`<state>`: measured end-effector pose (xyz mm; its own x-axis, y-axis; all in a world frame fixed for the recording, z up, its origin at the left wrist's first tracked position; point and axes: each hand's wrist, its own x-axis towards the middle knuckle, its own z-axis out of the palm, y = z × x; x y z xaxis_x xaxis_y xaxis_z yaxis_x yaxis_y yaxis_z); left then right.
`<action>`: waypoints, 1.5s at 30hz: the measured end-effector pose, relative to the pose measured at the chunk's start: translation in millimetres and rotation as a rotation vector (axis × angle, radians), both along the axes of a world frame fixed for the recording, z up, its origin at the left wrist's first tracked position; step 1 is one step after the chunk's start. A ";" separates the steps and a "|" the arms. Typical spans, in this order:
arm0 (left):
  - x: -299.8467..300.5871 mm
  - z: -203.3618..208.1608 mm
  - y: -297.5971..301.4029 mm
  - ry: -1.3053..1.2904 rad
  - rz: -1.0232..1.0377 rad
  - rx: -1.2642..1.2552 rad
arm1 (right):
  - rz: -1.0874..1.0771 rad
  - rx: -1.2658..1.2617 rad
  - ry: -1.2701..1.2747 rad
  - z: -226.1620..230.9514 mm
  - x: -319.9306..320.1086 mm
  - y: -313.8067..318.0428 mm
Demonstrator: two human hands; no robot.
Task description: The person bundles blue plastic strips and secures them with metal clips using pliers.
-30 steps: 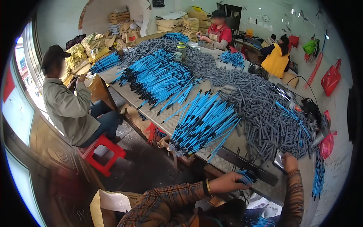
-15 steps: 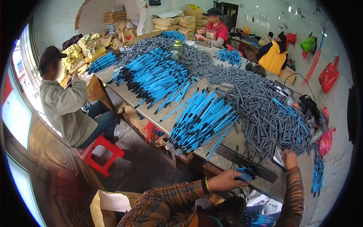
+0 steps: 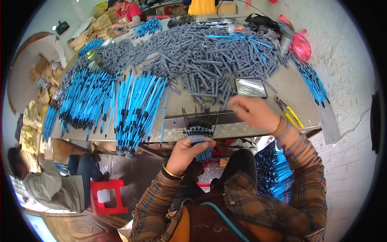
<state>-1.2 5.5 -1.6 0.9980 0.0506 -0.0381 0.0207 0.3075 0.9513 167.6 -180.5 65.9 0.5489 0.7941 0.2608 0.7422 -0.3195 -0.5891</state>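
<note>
My left hand (image 3: 186,152) is shut on a small bundle of blue sticks with black tips (image 3: 200,136), held upright against the front edge of the metal table (image 3: 242,130). Thin black ends fan out above the bundle. My right hand (image 3: 253,113) hovers blurred just right of the bundle, over the table edge, with the fingers curled; I cannot tell if it holds anything. Both arms are in plaid sleeves.
A large heap of grey tubes (image 3: 209,60) covers the table, with piles of blue sticks (image 3: 135,109) to its left. A dark phone (image 3: 250,87) and yellow-handled pliers (image 3: 289,113) lie near my right hand. A person sits by a red stool (image 3: 107,195).
The view has swung down toward the table. My right hand has lifted off the table edge and moved left toward the bundle. My left hand still grips the blue sticks.
</note>
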 end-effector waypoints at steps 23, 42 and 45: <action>-10.3 1.1 -6.3 0.018 -0.029 0.019 | 0.258 0.033 -0.099 7.2 -43.3 -3.3; -4.6 -0.3 -3.4 -0.049 -0.008 0.047 | 0.246 0.119 -0.195 3.0 -38.9 5.9; -5.8 0.3 -5.0 -0.052 -0.014 0.050 | 0.242 0.095 -0.226 2.6 -40.1 4.9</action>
